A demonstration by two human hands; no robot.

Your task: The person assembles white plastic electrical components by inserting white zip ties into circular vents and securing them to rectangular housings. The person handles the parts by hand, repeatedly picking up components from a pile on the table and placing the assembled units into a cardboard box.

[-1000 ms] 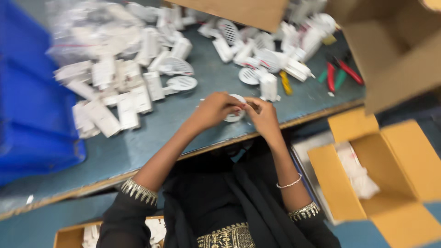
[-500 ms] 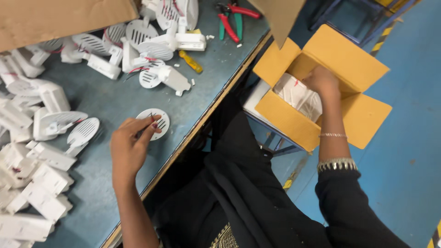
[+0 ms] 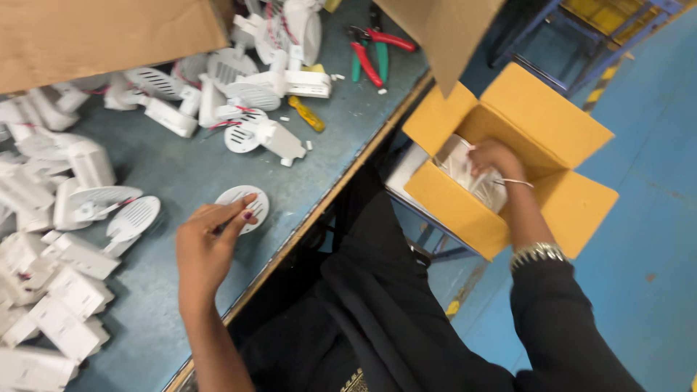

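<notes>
My left hand [image 3: 207, 250] rests on the blue-grey table [image 3: 181, 174], near its front edge. Its thumb and fingers pinch a small round white disc [image 3: 243, 205]. The disc lies almost flat, its slotted face up. It is round, so it has no long side. The little slots on it run in short rows across its face.

My right hand [image 3: 494, 158] is down inside an open yellow cardboard box [image 3: 508, 156] that sits lower, beside the table. The box flaps stand open. Inside is crinkly see-through plastic bag [image 3: 465, 170] with white stuff in it. My fingers are curled onto the plastic, but I cannot tell if they hold anything.

On the table lie lots of white plastic parts [image 3: 65, 239]. Some are round with slots, some are blocky. They look smooth and hard. Farther back are pliers with red and green handles [image 3: 370, 54] and a small yellow piece [image 3: 306, 114]. A brown cardboard flap [image 3: 109, 33] hangs over the back of the table.
</notes>
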